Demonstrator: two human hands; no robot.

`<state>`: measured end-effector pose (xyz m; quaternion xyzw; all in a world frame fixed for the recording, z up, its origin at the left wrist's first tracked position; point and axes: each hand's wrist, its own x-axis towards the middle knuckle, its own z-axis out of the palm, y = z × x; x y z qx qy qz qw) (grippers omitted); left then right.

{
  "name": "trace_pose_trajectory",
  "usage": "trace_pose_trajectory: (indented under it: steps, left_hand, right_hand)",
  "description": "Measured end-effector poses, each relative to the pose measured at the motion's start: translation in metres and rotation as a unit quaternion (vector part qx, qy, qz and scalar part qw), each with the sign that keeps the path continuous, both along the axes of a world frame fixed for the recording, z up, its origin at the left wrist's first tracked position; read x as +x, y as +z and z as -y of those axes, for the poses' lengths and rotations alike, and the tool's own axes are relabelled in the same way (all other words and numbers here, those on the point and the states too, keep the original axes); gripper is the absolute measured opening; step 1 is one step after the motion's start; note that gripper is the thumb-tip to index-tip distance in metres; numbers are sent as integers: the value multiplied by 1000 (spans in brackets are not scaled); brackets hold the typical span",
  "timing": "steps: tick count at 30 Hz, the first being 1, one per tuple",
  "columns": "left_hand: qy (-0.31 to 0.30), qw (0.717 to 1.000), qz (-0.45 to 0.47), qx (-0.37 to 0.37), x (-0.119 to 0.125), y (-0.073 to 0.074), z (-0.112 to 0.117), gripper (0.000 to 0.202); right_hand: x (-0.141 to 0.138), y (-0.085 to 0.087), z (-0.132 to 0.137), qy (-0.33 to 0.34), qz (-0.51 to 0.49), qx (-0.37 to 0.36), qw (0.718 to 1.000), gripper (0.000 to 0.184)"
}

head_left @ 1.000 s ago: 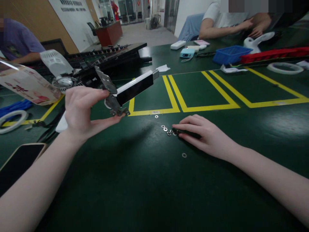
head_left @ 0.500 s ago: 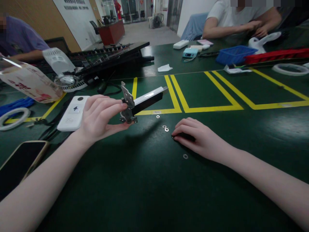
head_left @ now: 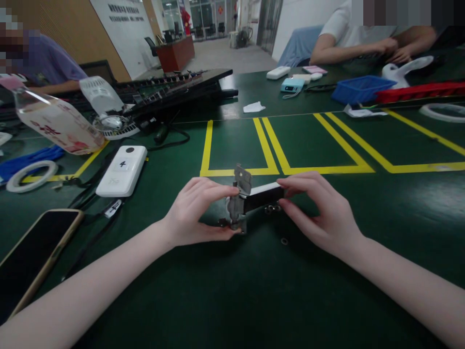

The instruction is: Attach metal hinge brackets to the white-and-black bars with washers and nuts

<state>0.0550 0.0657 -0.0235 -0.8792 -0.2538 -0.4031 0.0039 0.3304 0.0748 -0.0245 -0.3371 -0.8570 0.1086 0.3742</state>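
My left hand (head_left: 203,211) pinches a grey metal bracket (head_left: 242,179) between thumb and fingers, above the table. From the bracket a black-and-white bar (head_left: 263,199) sticks out to the right, tilted slightly up. My right hand (head_left: 319,208) is closed around the bar's far end, with thumb and fingertips at its tip. Those fingers hide the tip and anything small between them. Just beneath the bar lie small metal washers (head_left: 269,210), partly covered. Another thin washer (head_left: 284,241) lies nearer to me, left of my right wrist.
On the left are a phone (head_left: 39,257), a white power bank (head_left: 121,170), black cables, a tape roll (head_left: 32,176) and a bottle (head_left: 58,123). Yellow tape (head_left: 240,172) marks the green table. Farther back are a blue basket (head_left: 363,89) and two people at work.
My left hand has brought the bracket and bar down and to the right. My right hand has risen from the tabletop by the washers to the bar's far end.
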Motion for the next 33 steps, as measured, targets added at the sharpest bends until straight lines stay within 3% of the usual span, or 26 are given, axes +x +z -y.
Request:
trace_pose_trajectory:
  steps: [7, 11, 19, 23, 29, 33]
  left_hand:
    - [-47, 998, -49, 2, 16, 0, 10, 45]
    - [-53, 997, -51, 17, 21, 0, 11, 41]
    - [-58, 996, -62, 24, 18, -2, 11, 41]
    - [-52, 997, -64, 7, 17, -4, 10, 50]
    - [-50, 997, -63, -19, 15, -7, 7, 78]
    - [-54, 996, -49, -43, 15, -8, 6, 86]
  right_hand:
    - [-17, 8, 9, -11, -7, 10, 1000, 24]
    - [-29, 13, 14, 13, -56, -62, 996, 14]
    - [-28, 17, 18, 39, -125, -202, 971, 20]
    - [-29, 18, 19, 57, -132, -232, 962, 25]
    - [-32, 20, 18, 49, -116, -223, 967, 25]
    - [-32, 18, 18, 44, -105, -208, 972, 20]
